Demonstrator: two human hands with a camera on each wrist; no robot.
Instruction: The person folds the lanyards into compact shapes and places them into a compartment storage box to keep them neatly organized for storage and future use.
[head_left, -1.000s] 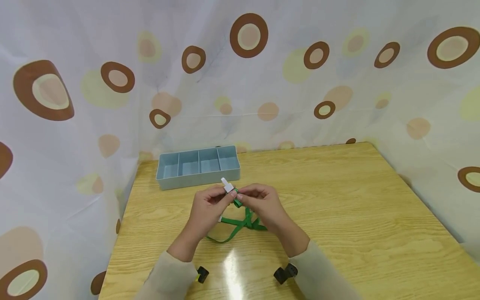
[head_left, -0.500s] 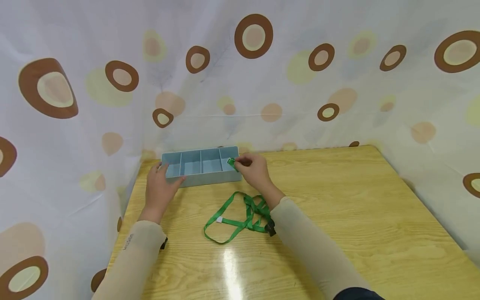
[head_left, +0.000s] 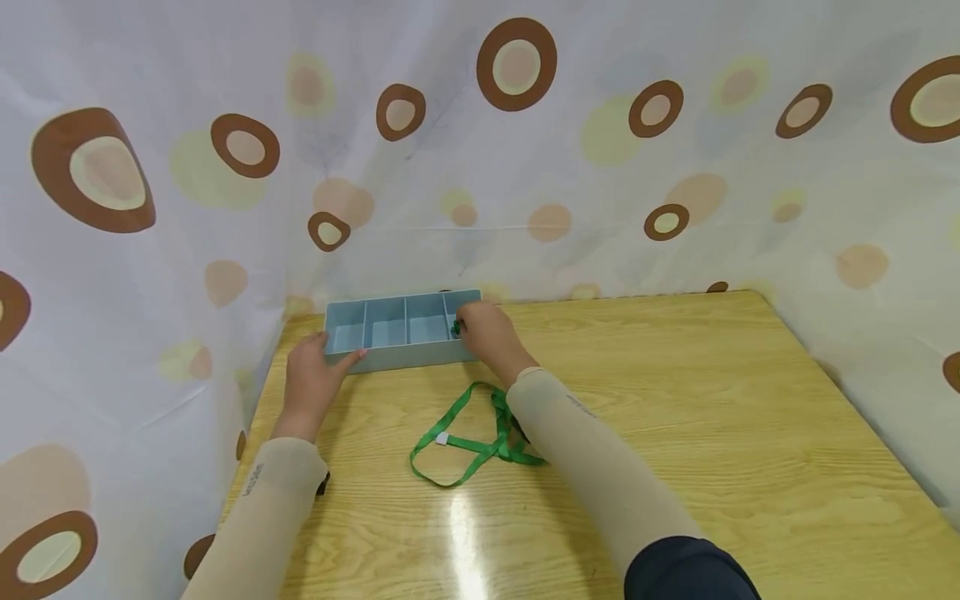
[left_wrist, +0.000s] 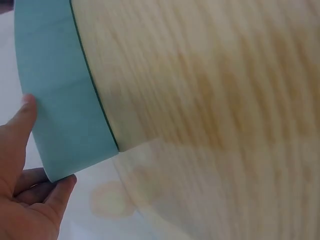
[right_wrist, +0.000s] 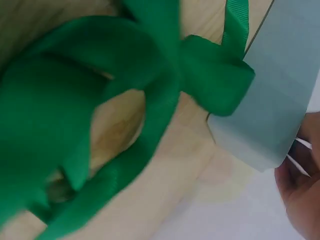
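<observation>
A blue-grey box with several compartments (head_left: 397,357) stands at the back left of the table. My left hand (head_left: 307,379) grips its front left corner. In the left wrist view the thumb is on the rim and the fingers are round the end wall of the box (left_wrist: 70,100). My right hand (head_left: 487,332) reaches over the box's right-hand compartment, pinching a small folded green strap piece (head_left: 456,328), mostly hidden by the fingers. A long green strap (head_left: 480,454) with a white plastic piece (head_left: 442,438) lies loosely looped below the right forearm.
Wooden table (head_left: 675,417) extends to the right of the strap. A white curtain with brown rings (head_left: 570,167) borders it at the back and sides. In the right wrist view green strap (right_wrist: 135,60) fills much of the near field.
Both hands worked together on a white clip and green strap in front of the box. They parted; the left took the box's corner and the right carried the green piece into the right compartment.
</observation>
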